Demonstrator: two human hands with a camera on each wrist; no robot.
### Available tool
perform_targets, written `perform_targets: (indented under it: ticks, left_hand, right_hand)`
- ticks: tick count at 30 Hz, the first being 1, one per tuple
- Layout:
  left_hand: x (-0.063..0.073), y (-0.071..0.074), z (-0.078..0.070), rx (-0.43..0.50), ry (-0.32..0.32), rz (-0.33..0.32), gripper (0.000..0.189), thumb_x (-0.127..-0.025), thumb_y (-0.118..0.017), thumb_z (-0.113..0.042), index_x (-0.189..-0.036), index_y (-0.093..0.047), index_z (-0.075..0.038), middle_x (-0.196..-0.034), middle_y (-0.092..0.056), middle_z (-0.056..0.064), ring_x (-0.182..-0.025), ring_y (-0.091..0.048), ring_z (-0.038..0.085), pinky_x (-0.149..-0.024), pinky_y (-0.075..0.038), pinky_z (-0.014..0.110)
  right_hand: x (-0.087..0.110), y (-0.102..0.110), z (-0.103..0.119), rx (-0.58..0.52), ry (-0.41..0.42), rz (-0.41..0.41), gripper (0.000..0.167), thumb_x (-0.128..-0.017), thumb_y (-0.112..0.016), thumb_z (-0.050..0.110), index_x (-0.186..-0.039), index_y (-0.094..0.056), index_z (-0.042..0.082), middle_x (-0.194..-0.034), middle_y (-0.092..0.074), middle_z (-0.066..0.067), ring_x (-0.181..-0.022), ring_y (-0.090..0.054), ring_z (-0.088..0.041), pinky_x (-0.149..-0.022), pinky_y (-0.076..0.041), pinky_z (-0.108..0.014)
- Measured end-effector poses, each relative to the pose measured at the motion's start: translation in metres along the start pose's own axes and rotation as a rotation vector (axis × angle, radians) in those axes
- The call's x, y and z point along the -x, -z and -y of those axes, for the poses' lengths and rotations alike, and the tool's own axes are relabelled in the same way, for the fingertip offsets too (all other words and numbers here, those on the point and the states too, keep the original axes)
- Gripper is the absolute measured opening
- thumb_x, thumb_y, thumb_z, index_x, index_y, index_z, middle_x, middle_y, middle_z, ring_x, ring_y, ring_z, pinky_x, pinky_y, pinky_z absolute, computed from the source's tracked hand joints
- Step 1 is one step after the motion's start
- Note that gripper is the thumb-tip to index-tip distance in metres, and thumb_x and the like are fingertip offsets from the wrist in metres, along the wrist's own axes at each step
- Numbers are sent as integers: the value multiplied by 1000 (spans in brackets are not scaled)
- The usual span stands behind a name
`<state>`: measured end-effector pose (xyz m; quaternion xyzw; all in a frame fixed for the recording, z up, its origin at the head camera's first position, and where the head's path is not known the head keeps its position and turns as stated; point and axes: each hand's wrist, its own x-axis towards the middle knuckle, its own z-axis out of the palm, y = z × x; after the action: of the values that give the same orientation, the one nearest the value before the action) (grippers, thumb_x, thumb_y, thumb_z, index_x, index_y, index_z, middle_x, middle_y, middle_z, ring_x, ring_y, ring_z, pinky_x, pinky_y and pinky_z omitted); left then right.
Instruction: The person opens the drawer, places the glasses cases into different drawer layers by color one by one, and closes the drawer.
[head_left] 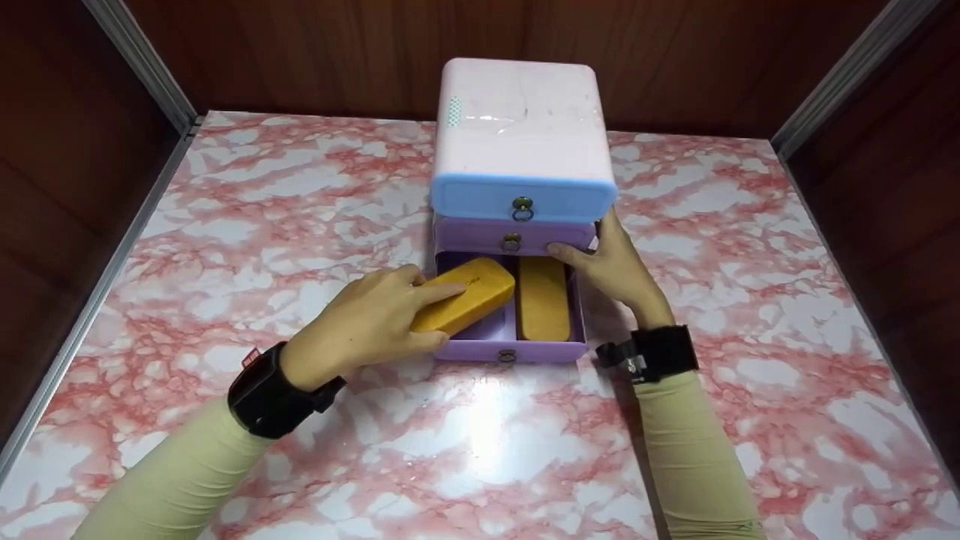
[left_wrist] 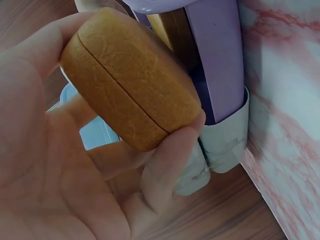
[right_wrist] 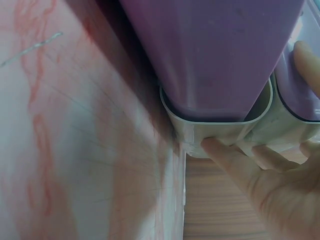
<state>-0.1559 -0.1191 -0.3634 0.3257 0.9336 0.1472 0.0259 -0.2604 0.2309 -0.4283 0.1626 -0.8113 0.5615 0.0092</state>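
My left hand (head_left: 367, 319) grips a mustard-yellow glasses case (head_left: 476, 294), tilted over the left compartment of the pulled-out purple bottom drawer (head_left: 472, 351). In the left wrist view a dark seam runs along the held glasses case (left_wrist: 132, 75), with fingers and thumb at its ends. A second yellow case (head_left: 544, 300) lies lengthwise in the drawer's right compartment. My right hand (head_left: 626, 270) rests against the right side of the drawer cabinet (head_left: 525, 135), its thumb on the purple middle drawer (head_left: 472, 235). The right wrist view shows its fingertips touching the marbled cabinet side (right_wrist: 215, 134).
Above the middle drawer, the shut blue top drawer (head_left: 480, 196) has a ring pull, under a pale pink cabinet top. The cabinet stands on a red-and-white marbled table (head_left: 300, 450). Dark wood panels (head_left: 315, 56) enclose the back and sides.
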Motion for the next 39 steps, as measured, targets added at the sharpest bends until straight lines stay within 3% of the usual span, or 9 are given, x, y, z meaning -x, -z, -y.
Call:
perform_targets:
  ticks: [5,11,17,24,29,31,39]
  left_hand:
    - [-11,-1,-4,-7,55,26,63,-93,-76,-45,-152,-61,-28,-115,-66,19,-84,-58,27,-66,-51,41]
    - [-20,-5,-9,-29,94,27,61,-94,-73,-45,-150,-63,-25,-120,-68,22,-91,-63,31,-72,-57,47]
    - [-31,-12,-15,-62,131,-20,54,-92,-72,-41,-143,-69,-22,-107,-69,20,-85,-65,34,-64,-59,48]
    - [-45,-17,-25,-103,252,26,49,-93,-70,-42,-137,-72,-22,-106,-68,18,-91,-64,38,-66,-61,49]
    - [-52,-24,-31,-141,262,-15,35,-93,-72,-42,-112,-74,-12,-98,-68,19,-89,-68,40,-65,-62,49]
    - [-55,-26,-35,-161,273,-30,37,-94,-73,-43,-109,-73,-9,-99,-69,21,-90,-69,41,-66,-63,49]
    - [-65,-35,-46,-191,384,25,57,-97,-69,-55,-132,-67,-9,-122,-67,29,-106,-68,41,-75,-65,44]
  right_hand:
    - [0,1,0,5,0,-4,81,-93,-84,17,-158,-35,17,-155,-49,-10,-145,-47,-30,-123,-39,-53]
    - [-1,1,-2,-6,8,2,82,-93,-84,17,-159,-34,17,-155,-48,-11,-145,-48,-31,-121,-41,-52]
    - [0,1,-2,-24,9,7,82,-93,-84,16,-158,-34,17,-154,-48,-12,-143,-49,-33,-119,-44,-54]
    - [0,0,0,-36,18,22,82,-94,-83,14,-158,-33,17,-154,-45,-12,-143,-48,-33,-117,-46,-54]
    - [0,0,0,-31,18,24,82,-94,-83,15,-158,-33,17,-154,-47,-11,-143,-48,-32,-118,-45,-54]
    - [0,1,1,-27,12,23,82,-93,-83,16,-158,-33,17,-154,-47,-12,-142,-49,-32,-118,-45,-54]
    - [0,1,-1,-8,0,12,82,-93,-84,16,-157,-34,16,-153,-49,-12,-142,-50,-33,-120,-41,-54]
